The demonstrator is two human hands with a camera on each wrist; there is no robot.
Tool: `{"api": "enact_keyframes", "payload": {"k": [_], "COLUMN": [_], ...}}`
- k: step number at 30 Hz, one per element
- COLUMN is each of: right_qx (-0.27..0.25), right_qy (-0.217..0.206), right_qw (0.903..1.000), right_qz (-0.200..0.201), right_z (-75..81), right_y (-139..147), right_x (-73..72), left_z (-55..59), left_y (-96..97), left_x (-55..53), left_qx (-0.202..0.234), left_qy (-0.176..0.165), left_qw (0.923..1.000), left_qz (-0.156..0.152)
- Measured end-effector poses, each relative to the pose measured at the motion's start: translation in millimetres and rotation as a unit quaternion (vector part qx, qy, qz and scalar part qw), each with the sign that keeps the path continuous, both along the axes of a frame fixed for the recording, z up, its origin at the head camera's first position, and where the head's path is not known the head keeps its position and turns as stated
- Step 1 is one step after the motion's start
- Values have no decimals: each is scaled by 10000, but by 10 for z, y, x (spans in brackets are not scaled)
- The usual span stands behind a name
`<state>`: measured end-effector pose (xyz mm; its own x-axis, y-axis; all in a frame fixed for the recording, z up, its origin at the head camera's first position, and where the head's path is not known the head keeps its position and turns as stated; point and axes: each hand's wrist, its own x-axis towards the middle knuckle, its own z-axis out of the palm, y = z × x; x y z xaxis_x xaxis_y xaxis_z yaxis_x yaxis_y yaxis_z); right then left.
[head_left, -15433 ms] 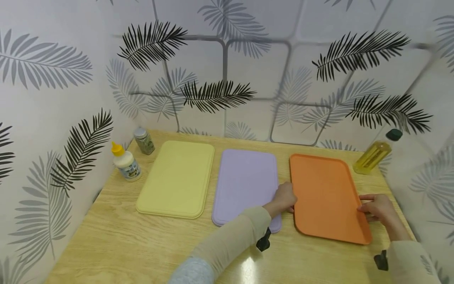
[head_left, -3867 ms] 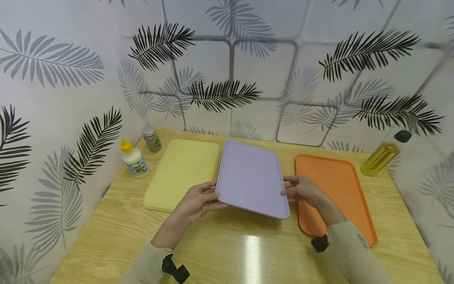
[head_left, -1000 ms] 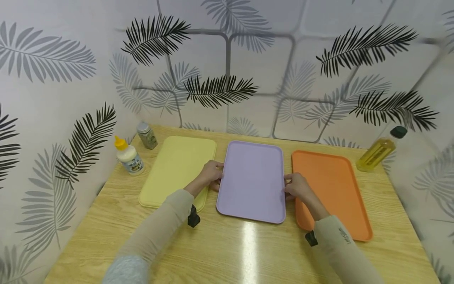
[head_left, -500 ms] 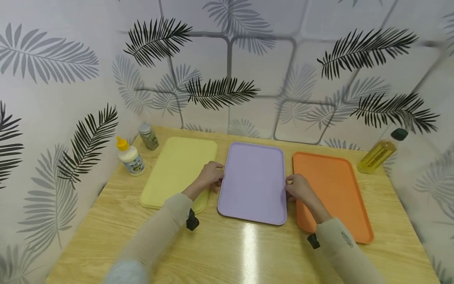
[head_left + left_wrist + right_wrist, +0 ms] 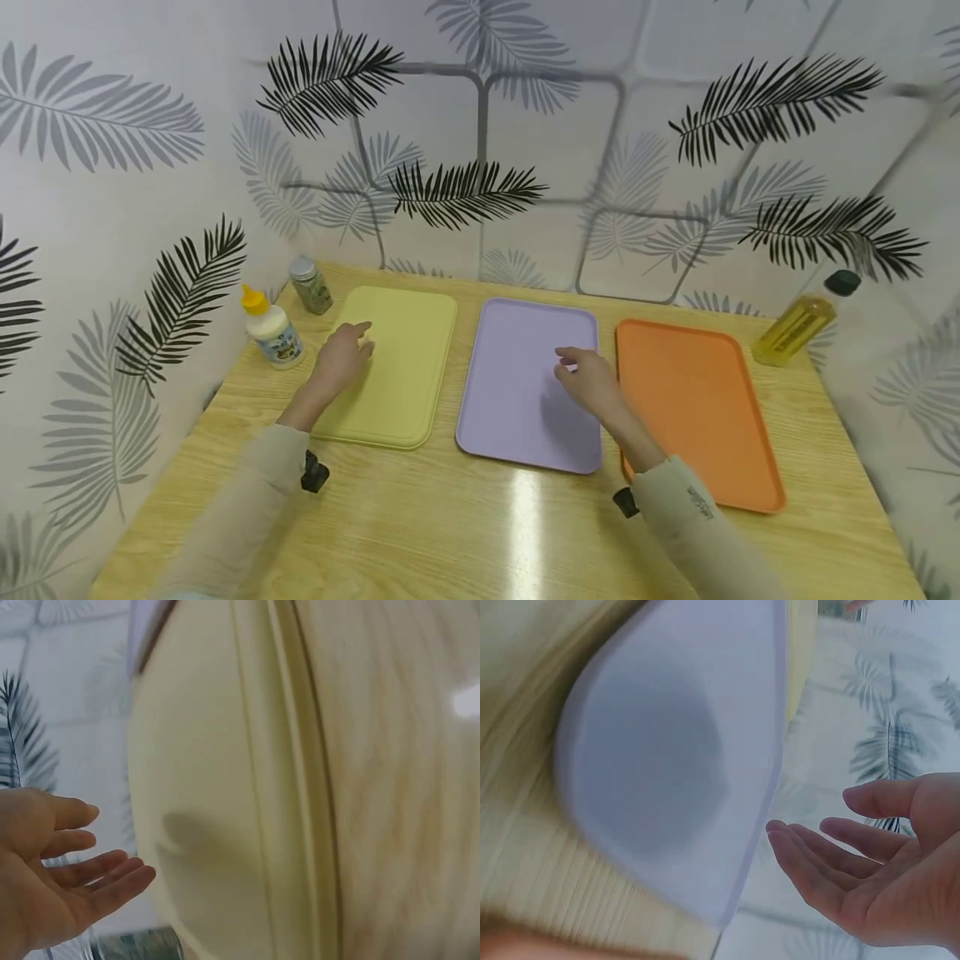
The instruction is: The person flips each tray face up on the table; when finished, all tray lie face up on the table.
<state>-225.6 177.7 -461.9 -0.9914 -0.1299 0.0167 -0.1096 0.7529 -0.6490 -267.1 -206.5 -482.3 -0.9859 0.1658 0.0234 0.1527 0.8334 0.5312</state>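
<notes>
My left hand (image 5: 341, 358) hovers over the left side of a yellow tray (image 5: 401, 367), holding nothing, its fingers loosely bent. The tray lies with its smooth base upward, and the hand's shadow falls on it in the left wrist view. My right hand (image 5: 588, 379) hangs above a purple tray (image 5: 517, 392), fingers relaxed and nothing in them. That tray lies with its raised rim up; the right wrist view shows the hand's shadow on its surface (image 5: 652, 765). On the right, an orange tray (image 5: 697, 417) also lies rim up, partly behind the right forearm.
A white glue bottle (image 5: 276, 333) with a yellow cap and a small grey-lidded jar (image 5: 311, 287) stand left of the yellow tray. At the back right stands a bottle of yellow liquid (image 5: 797, 329). Leaf-patterned walls border the wooden table (image 5: 420, 525).
The purple tray, base up at first, was lifted and tilted, then laid rim up. Both hands have let go of its sides and moved left, the left one over the yellow tray.
</notes>
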Motion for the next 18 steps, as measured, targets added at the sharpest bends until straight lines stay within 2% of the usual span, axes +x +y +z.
{"api": "enact_keyframes", "payload": {"k": [4, 6, 9, 14, 18], "right_qx": [-387, -407, -376, -421, -475], "right_qy": [-174, -218, -263, -398, -638], "right_qw": [9988, 9984, 9977, 9959, 9934], "right_qz": [235, 325, 490, 694, 831], "right_z": [0, 0, -17, -48, -68], "right_y": [-361, -527, -749, -1068, -1295], "right_x": [7, 5, -8, -50, -95], "left_z": [-17, -41, -91, -167, -182], "left_y": [-231, -299, -381, -497, -554], "left_x": [33, 48, 63, 47, 58], "left_qx": [-417, -563, -780, -687, -607], "left_qy": [91, 231, 228, -250, -315], "left_qw": [9991, 9979, 9956, 9957, 9958], "left_qz": [-42, -218, -470, -574, -616]}}
